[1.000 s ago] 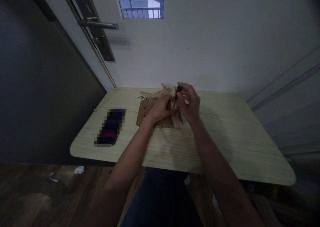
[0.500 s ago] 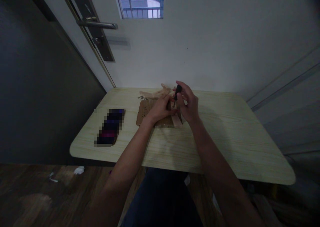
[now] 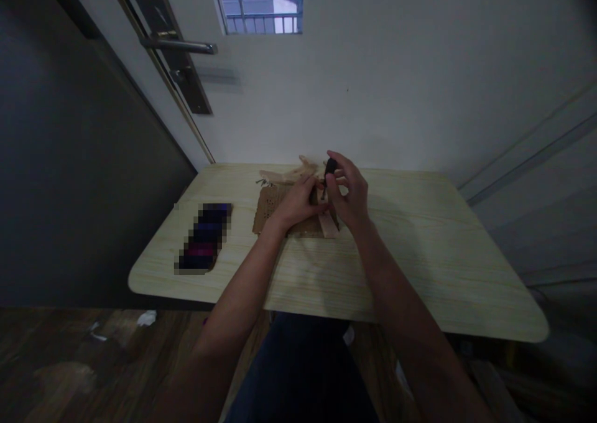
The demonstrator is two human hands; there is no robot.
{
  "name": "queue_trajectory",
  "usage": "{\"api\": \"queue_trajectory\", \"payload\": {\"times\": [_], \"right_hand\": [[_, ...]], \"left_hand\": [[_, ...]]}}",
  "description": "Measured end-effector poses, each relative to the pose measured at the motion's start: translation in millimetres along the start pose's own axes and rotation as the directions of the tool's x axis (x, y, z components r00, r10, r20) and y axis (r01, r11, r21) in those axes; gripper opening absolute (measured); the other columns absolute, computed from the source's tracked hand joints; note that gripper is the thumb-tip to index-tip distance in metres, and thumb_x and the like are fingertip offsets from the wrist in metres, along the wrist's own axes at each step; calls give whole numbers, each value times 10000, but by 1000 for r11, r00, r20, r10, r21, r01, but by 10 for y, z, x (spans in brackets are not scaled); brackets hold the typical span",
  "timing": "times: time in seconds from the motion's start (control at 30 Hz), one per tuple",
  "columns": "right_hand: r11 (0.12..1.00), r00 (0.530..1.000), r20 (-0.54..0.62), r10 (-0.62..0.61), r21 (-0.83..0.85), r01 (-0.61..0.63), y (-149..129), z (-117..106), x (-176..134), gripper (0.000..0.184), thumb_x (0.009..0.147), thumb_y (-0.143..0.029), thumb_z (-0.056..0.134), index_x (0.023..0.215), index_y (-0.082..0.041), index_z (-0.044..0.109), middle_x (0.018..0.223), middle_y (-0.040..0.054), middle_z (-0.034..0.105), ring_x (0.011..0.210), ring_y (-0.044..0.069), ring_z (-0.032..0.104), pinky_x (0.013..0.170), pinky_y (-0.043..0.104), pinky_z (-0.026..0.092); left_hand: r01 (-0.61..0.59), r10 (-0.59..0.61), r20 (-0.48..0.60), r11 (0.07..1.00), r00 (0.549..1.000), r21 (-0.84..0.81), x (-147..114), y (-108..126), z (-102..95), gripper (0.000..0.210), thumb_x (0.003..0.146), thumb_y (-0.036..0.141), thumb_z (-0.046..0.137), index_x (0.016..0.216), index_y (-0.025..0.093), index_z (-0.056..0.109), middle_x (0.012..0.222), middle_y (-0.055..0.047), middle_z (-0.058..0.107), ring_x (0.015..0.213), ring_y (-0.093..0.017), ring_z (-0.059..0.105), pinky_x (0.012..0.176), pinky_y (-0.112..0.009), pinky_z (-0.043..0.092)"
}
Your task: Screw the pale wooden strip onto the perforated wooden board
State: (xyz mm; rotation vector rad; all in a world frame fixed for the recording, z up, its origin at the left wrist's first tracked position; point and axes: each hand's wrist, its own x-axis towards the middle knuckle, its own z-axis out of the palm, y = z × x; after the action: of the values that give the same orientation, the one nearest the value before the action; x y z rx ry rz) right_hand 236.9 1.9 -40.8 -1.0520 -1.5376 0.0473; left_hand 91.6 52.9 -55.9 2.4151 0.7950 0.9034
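Black-handled tool (image 3: 331,166) slants within the right hand (image 3: 349,194).

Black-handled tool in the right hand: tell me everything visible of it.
The black-handled tool has a short, stubby handle and a thin, dark shaft; its material is hard to tell in the dim light. It tilts, handle up, shaft pointing down toward the pale strip. The right hand holds its handle. Whether its tip touches the strip is unclear.
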Motion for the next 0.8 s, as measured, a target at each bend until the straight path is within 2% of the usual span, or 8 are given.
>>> {"api": "queue_trajectory", "payload": {"times": [0.1, 0.17, 0.33, 0.47, 0.57, 0.67, 0.73, 0.8], "right_hand": [[998, 1000, 14, 18, 67, -19, -25, -9, 3, 378, 947, -436, 457, 1286, -290, 539, 1231, 65, 650, 951, 161, 684, 754, 309, 619], [993, 998, 13, 55, 106, -56, -27, -4, 8, 376, 944, -445, 465, 1280, -292, 539, 1186, 56, 672, 971, 167, 694, 787, 319, 618], [997, 996, -50, 73, 22, -72, 1, 11, 21, 352, 884, -495, 564, 1181, -311, 612, 1014, 26, 666, 782, 147, 657, 714, 330, 609], [996, 993, -101, 68, -44, -72, 11, -4, 27, 327, 848, -506, 614, 1115, -320, 648, 956, 18, 629, 739, 135, 610, 637, 304, 591], [998, 997, -61, 56, -21, -58, -13, -18, 26, 366, 886, -503, 546, 1192, -313, 613, 1072, 40, 650, 839, 150, 635, 641, 285, 601], [997, 998, 21, 52, 48, -53, -47, -22, 22, 414, 932, -496, 449, 1288, -308, 547, 1241, 60, 647, 987, 171, 671, 759, 311, 618], [994, 997, 51, 61, 88, -66, -52, -16, 19, 414, 939, -485, 441, 1306, -313, 530, 1268, 52, 655, 987, 170, 693, 810, 324, 614], [991, 996, 38, 80, 101, -84, -34, -1, 18, 393, 926, -471, 483, 1279, -313, 550, 1223, 40, 681, 917, 160, 708, 789, 319, 616]], "left_hand": [[7, -7, 2, 1000, 1000, 12, 1, -8, 4, 357, 748, 353, 739, 980, 163, 546, 1088, -104, 602, 1006, -259, 568, 888, -412, 478], [5, -5, -2, 1000, 1000, 9, 3, -12, 10, 359, 745, 341, 743, 979, 154, 545, 1105, -117, 599, 1023, -266, 567, 898, -417, 477], [-10, 10, -4, 1000, 1000, -15, 1, -12, 20, 409, 740, 340, 757, 1047, 167, 549, 1177, -129, 590, 1093, -284, 558, 966, -456, 460], [-3, 3, -4, 1000, 1000, -4, -7, 8, 6, 421, 741, 353, 761, 1060, 171, 555, 1176, -127, 593, 1090, -288, 560, 966, -466, 462], [0, 0, 0, 1000, 1000, 6, -8, 19, -6, 384, 746, 345, 753, 1025, 170, 555, 1124, -117, 604, 1051, -282, 568, 931, -453, 476], [7, -7, 4, 1000, 1000, -4, -3, 25, -11, 362, 747, 332, 748, 998, 161, 551, 1133, -126, 600, 1059, -279, 567, 934, -439, 475], [11, -11, 6, 1000, 1000, -7, 0, 27, -12, 370, 741, 315, 749, 1005, 148, 551, 1156, -141, 593, 1074, -282, 563, 947, -436, 470], [14, -13, 6, 1000, 1000, -6, 3, 26, -10, 377, 736, 312, 754, 1007, 144, 553, 1152, -142, 594, 1066, -283, 565, 940, -434, 473]]}}
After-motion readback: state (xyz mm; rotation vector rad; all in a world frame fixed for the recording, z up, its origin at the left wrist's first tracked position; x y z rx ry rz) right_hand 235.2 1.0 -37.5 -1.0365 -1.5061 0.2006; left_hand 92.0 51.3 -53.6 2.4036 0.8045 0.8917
